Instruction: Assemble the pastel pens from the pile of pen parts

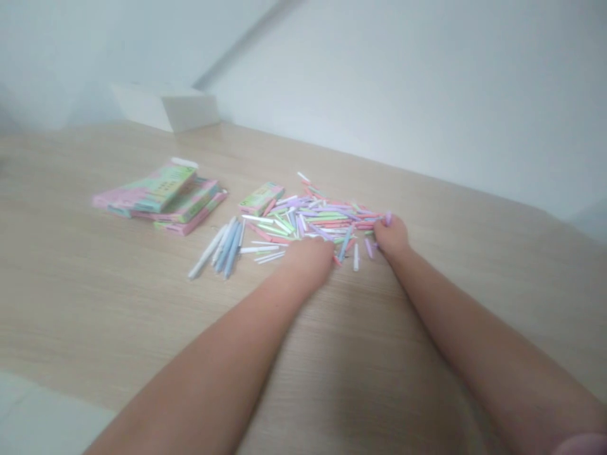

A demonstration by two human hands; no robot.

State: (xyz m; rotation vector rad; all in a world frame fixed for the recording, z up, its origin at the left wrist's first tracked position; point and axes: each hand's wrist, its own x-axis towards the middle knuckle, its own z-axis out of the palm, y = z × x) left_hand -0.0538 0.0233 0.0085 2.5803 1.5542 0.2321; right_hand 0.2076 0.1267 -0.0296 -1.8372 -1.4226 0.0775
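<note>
The left hand (pixel 308 262) and right hand (pixel 391 237) are curling their fingers (pixel 322 248) at the edge of a loose heap of slim pastel pens (pixel 313 221) on a wooden tabletop (pixel 95 284), any grip unclear; these light, stiff, roll-prone pens look best pinched mid-barrel.

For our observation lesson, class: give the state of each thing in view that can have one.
left hand: curled, on the pile's near edge
right hand: curled at the pile's right edge
lilac pen tip: showing at the right hand's fingers
loose pastel pens: jumbled in a heap
blue and white pens: lying roughly side by side
stack of pastel boxes: piled, top box skewed
single pastel box: flat beside the heap
</note>
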